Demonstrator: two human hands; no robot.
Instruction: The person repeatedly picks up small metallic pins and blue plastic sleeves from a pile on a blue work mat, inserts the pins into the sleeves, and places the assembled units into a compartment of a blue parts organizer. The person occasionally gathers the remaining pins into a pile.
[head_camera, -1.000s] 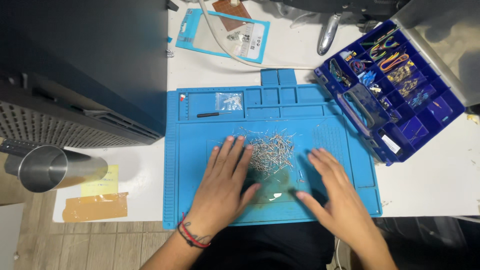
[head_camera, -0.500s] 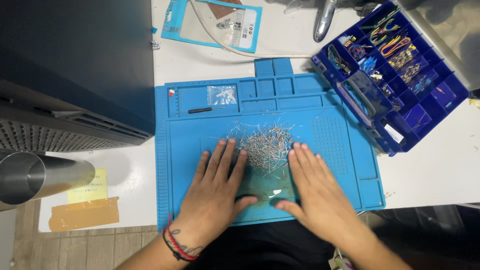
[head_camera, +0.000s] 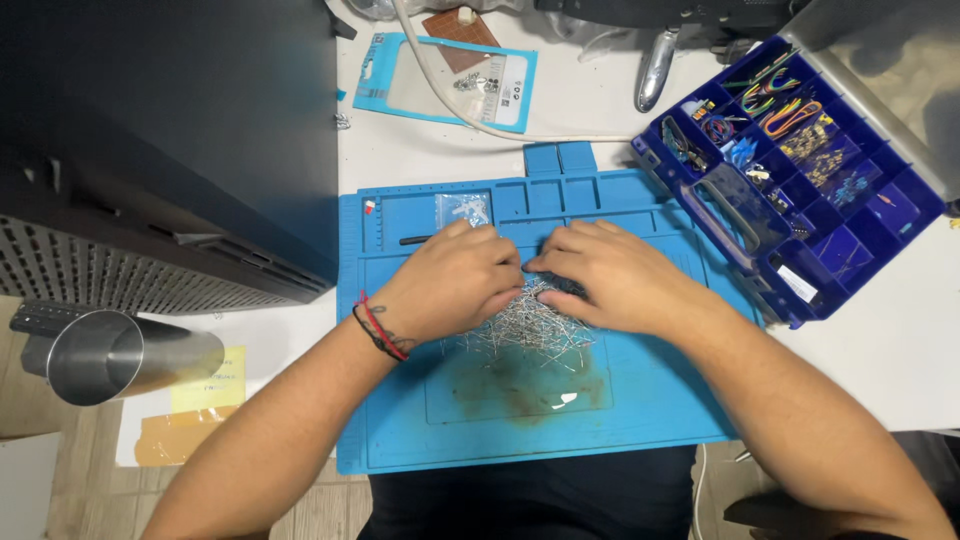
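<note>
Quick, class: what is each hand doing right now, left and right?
Left hand: fingers curled, resting on the pile of metal pins; whether it grips any cannot be told.
Right hand: the same, fingertips meeting the left's.

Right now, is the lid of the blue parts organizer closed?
No, the blue parts organizer sits open at the right of the blue work mat, its compartments of small coloured parts showing.

White tabletop (head_camera: 600, 120) under even light. Large black computer case (head_camera: 160, 150) with perforated grille stands left. Wood-patterned floor (head_camera: 70, 490) below. Shiny metal cylinder (head_camera: 125, 355) lies near the table's left edge.
</note>
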